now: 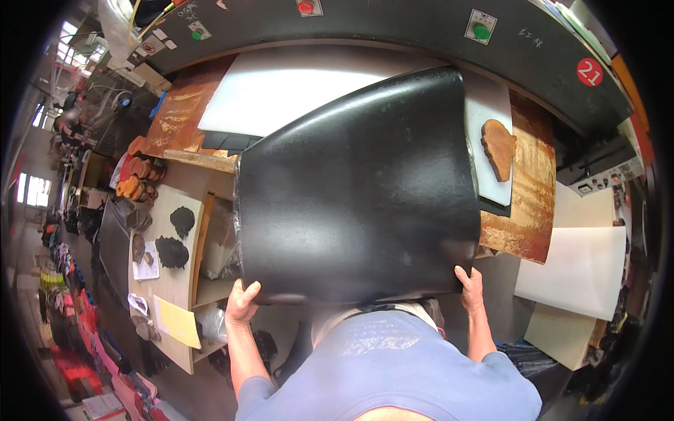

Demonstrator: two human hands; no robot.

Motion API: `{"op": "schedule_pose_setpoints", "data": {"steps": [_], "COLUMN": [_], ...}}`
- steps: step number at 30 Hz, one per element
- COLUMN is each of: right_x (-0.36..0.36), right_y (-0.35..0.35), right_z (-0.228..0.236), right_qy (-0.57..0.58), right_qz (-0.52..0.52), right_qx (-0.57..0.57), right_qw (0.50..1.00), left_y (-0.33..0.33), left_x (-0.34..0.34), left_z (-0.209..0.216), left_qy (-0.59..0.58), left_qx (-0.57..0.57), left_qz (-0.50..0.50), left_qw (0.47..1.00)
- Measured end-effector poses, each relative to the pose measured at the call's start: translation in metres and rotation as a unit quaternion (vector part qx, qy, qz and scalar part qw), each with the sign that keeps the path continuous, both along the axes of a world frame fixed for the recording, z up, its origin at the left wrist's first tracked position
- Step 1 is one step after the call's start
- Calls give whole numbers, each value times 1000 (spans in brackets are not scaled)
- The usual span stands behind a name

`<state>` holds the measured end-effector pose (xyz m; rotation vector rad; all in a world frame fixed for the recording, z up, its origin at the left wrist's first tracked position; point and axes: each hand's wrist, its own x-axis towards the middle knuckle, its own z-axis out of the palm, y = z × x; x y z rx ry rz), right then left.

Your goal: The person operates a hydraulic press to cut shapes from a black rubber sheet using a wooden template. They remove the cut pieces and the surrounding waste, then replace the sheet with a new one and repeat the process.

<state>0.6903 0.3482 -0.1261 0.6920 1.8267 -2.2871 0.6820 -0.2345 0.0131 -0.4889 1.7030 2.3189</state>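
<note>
A large black glossy sheet [358, 189], leather-like and bendy, spans the middle of the head view. Its near corners are in my two hands, and its far end rests over a white board [260, 88] on the machine bed. My left hand [242, 300] grips the near left corner, thumb on top and fingers underneath. At the near right corner my right hand [469, 286] pinches the edge the same way. The fingers below the sheet are mostly hidden. A flat brown irregular piece [499, 149] lies on the white board, just right of the sheet.
A worn brown bed [530, 203] extends beneath the board. Behind it runs a dark machine beam [393, 24] with red and green buttons. The left side table [184, 281] carries black cut pieces and yellow paper [177, 321]. At right are a white sheet [576, 270] and a control box [609, 175].
</note>
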Motion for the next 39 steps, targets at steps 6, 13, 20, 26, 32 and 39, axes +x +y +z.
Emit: {"op": "schedule_pose_setpoints", "data": {"steps": [6,13,20,26,32,39], "right_x": [29,60,76,68,-97,-73], "right_y": [-40,-79,-133,-167,-148,-166], "right_z": [-7,9,20,51,159,110], "right_qy": [-4,-25,-57,-47,55,-45], "right_qz": [-120,-189,-198,-244,-262,-45], "right_qx": [21,21,125,181,166,341], "right_qw": [993,981,970,952,949,938], "left_y": [39,-2,-80,-86,-38,-84], "left_x": [-81,-128,-114,-158,-362,-311], "left_z": [98,64,-20,-13,65,-32], "left_qy": [67,223,11,94,127,118], "left_qx": [-140,-198,-110,-115,-155,-277], "left_qz": [-128,-295,-205,-215,-212,-108], "left_qw": [980,908,972,965,956,948]}}
